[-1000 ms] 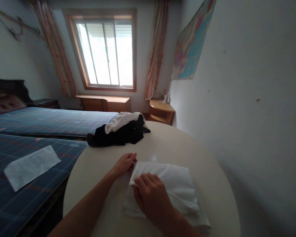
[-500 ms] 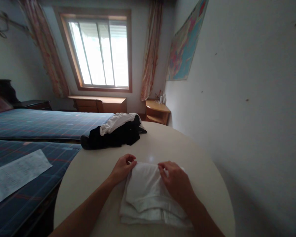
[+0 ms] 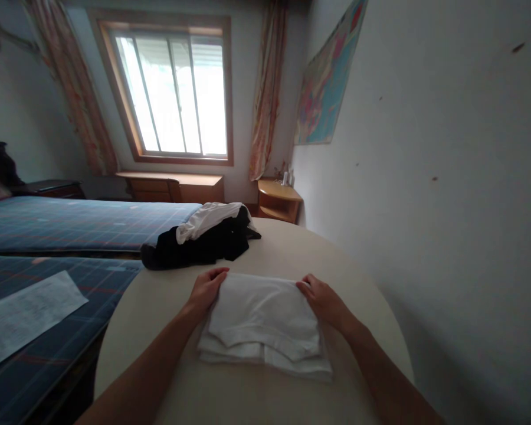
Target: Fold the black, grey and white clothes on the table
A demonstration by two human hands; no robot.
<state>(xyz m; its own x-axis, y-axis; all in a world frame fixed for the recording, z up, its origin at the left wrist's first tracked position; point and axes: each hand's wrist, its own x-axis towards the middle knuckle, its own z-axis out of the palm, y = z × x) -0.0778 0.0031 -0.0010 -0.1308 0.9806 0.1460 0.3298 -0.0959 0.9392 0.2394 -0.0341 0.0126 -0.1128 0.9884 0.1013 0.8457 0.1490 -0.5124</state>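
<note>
A folded white garment (image 3: 265, 313) lies in layers on the round cream table (image 3: 301, 245); which kind of garment it is I cannot tell. My left hand (image 3: 207, 289) pinches its far left corner between thumb and fingers. At the far right corner, my right hand (image 3: 323, 298) is closed on the cloth in the same way. The far edge stretches fairly straight between both hands, and the layered near edges show toward me.
Black clothing (image 3: 207, 245) with a white cloth (image 3: 210, 219) on top is heaped at the table's far left edge. Plaid mattresses (image 3: 92, 221) adjoin on the left, one bearing a printed sheet (image 3: 30, 316). A wall (image 3: 446, 236) runs along the right.
My right hand has shifted right to the garment's far corner, and my left hand slightly left and away. The garment has moved farther from me and now looks wider and flatter.
</note>
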